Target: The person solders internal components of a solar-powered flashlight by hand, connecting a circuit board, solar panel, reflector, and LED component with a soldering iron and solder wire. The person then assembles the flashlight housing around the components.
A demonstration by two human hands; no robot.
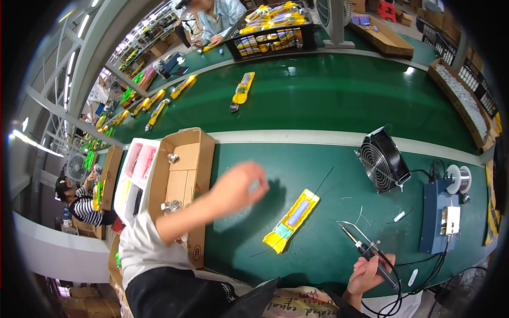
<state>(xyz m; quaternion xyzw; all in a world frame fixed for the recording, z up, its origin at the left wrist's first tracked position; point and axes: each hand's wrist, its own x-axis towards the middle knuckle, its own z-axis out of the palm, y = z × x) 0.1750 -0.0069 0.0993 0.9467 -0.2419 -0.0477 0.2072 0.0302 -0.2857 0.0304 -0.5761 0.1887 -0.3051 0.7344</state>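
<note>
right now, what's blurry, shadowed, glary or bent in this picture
Head view: the left hand looks blurred, its shadow falling on the green table; head view: bright glare spots on the green belt beyond; head view: the pale rail bows with the wide lens.

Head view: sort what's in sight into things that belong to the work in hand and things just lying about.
Likely in use:
- soldering iron, in the right hand
- yellow casing on the green bench
- solder spool

Seemingly just lying about:
- small white piece with dark lead
- flat white strip
- red stool
</note>
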